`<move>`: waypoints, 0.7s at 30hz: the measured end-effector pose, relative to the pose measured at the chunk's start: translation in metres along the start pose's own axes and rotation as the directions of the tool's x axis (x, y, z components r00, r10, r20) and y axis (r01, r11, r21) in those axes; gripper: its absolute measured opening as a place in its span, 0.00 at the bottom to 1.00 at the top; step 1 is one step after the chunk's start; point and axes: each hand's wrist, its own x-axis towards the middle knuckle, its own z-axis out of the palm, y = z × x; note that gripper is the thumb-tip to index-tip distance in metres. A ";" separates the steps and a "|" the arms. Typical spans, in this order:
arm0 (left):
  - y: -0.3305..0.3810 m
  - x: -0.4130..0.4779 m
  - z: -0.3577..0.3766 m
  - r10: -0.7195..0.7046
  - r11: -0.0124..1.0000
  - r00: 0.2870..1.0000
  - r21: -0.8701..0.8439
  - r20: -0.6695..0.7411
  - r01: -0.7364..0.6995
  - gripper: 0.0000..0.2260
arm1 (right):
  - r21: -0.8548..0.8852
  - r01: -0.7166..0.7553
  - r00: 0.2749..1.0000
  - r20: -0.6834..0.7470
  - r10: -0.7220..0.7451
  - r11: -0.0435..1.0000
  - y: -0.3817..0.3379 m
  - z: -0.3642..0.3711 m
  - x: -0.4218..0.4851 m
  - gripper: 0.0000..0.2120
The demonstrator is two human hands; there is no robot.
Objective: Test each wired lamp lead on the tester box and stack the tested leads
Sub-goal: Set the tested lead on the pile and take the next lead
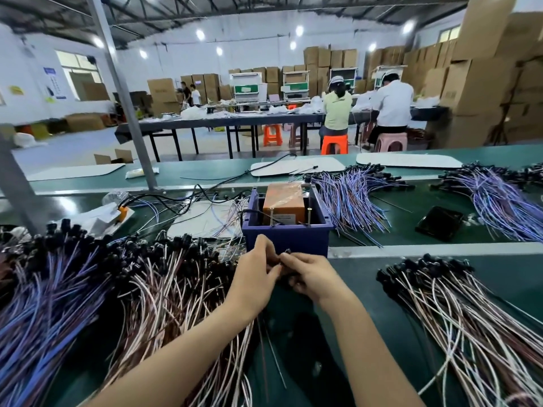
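While right hand [311, 274] pinches lead [285, 253], blue bin [289, 237] holds orange box [283, 201]

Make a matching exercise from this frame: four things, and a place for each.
Things:
1 tester box
2 phone
3 lead
4 stool

Places:
A on the floor, beyond the belt
B pinched between left hand and right hand
C flat on the belt, right of the box
D centre, just beyond the hands

Pairs: 1-D, 2-C, 3-B, 4-A.
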 end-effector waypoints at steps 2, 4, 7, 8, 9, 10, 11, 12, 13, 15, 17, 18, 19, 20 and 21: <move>0.003 -0.003 0.003 -0.009 0.997 0.999 -0.074 0.035 0.011 0.12 | 0.049 0.044 0.998 -0.051 -0.042 0.998 -0.010 -0.008 -0.003 0.07; 0.006 -0.006 0.002 -0.028 0.977 0.991 -0.205 0.128 0.054 0.11 | 0.188 0.090 0.991 -0.114 -0.069 0.978 -0.021 -0.019 -0.006 0.06; 0.014 -0.009 -0.009 -0.024 0.923 0.949 -0.357 0.315 0.143 0.09 | 0.424 0.178 0.971 -0.222 -0.089 0.888 -0.035 -0.045 -0.012 0.08; 0.017 -0.008 -0.016 -0.006 0.910 0.920 -0.379 0.393 0.168 0.08 | 0.476 0.208 0.963 -0.255 -0.092 0.854 -0.039 -0.055 -0.014 0.08; 0.021 -0.005 -0.023 0.016 0.901 0.883 -0.389 0.470 0.191 0.08 | 0.519 0.241 0.952 -0.289 -0.097 0.820 -0.042 -0.066 -0.017 0.09; 0.025 -0.002 -0.032 0.035 0.892 0.840 -0.396 0.541 0.218 0.07 | 0.554 0.278 0.940 -0.326 -0.104 0.785 -0.044 -0.076 -0.019 0.09; 0.030 0.004 -0.041 0.051 0.873 0.794 -0.413 0.606 0.260 0.07 | 0.577 0.318 0.924 -0.367 -0.109 0.752 -0.045 -0.087 -0.021 0.09; 0.035 0.009 -0.051 0.072 0.839 0.744 -0.444 0.664 0.314 0.08 | 0.586 0.354 0.906 -0.408 -0.111 0.729 -0.045 -0.095 -0.023 0.09; 0.041 0.015 -0.060 0.111 0.789 0.695 -0.488 0.711 0.374 0.08 | 0.585 0.380 0.888 -0.447 -0.106 0.716 -0.046 -0.102 -0.025 0.09; 0.052 0.026 -0.074 0.214 0.663 0.647 -0.596 0.732 0.454 0.10 | 0.562 0.394 0.867 -0.490 -0.091 0.727 -0.046 -0.111 -0.028 0.11; 0.063 0.034 -0.074 0.262 0.581 0.709 -0.694 0.654 0.425 0.11 | 0.504 0.345 0.865 -0.499 -0.059 0.792 -0.046 -0.113 -0.031 0.11; 0.068 0.038 -0.071 0.252 0.558 0.762 -0.733 0.597 0.389 0.10 | 0.441 0.297 0.862 -0.505 -0.039 0.847 -0.047 -0.113 -0.032 0.11; 0.071 0.041 -0.066 0.222 0.542 0.815 -0.763 0.535 0.353 0.09 | 0.353 0.233 0.859 -0.512 -0.022 0.906 -0.047 -0.111 -0.034 0.10; 0.073 0.044 -0.060 0.179 0.541 0.863 -0.780 0.473 0.315 0.08 | 0.249 0.166 0.856 -0.516 -0.014 0.954 -0.048 -0.110 -0.036 0.09; 0.074 0.047 -0.054 0.135 0.554 0.900 -0.784 0.415 0.279 0.07 | 0.150 0.110 0.857 -0.516 -0.018 0.983 -0.048 -0.110 -0.038 0.08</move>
